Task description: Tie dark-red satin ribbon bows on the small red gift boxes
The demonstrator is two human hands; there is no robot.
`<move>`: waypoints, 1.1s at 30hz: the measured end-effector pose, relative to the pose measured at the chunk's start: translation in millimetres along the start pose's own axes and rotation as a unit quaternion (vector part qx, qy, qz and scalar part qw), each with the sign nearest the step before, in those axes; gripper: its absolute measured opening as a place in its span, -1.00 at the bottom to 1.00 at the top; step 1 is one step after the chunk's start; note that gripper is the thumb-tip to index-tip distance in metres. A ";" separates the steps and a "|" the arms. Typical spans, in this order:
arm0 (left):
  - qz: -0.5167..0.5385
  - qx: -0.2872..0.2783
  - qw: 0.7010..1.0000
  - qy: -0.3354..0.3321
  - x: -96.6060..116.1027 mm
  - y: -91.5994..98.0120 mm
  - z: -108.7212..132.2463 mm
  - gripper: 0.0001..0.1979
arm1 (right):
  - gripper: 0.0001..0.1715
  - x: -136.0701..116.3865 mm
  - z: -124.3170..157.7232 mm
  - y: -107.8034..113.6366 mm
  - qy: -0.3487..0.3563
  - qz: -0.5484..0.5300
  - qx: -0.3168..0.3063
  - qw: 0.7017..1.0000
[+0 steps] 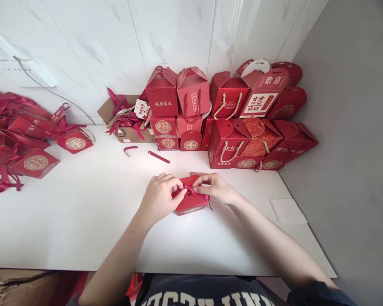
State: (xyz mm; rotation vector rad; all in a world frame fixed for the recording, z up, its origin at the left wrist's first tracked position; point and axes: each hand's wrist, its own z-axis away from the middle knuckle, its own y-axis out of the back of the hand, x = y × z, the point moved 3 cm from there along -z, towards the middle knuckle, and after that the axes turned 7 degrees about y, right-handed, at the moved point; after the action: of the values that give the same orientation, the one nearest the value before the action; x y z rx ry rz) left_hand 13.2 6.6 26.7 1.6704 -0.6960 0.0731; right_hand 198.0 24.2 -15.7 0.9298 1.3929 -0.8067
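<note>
Both hands [162, 193] [219, 188] pinch a ribbon [189, 189] (glossy) atop the red box [191, 204] between them.

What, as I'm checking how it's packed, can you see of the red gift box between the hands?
The red gift box looks like smooth cardboard, with a pale printed pattern on its near face, too small to read. It sits on the white table. A crimson, satin-looking ribbon is gathered on top, one tail hanging at the right. The left hand and right hand pinch the ribbon, hiding part of the box's top.
</note>
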 end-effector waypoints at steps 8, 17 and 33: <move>0.125 -0.024 0.982 0.142 -3.7 -7.1 3.1 -0.72 | -0.91 -3.3 1.8 -3.3 0.007 0.042 -0.005 0.999; 0.170 -0.063 0.974 0.133 -9.9 -1.3 14.3 -0.74 | -0.80 -3.3 8.7 0.5 0.000 0.080 0.024 0.997; 0.023 0.107 0.985 0.134 -15.7 -10.0 41.1 -0.89 | -0.84 2.3 31.4 -1.9 0.071 0.154 0.123 0.978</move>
State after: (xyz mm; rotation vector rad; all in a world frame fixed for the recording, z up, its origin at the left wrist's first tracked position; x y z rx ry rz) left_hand -8.2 -24.2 1.7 1.8072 -0.5357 0.4107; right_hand 210.2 -4.6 -19.4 1.3814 1.2448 -0.6940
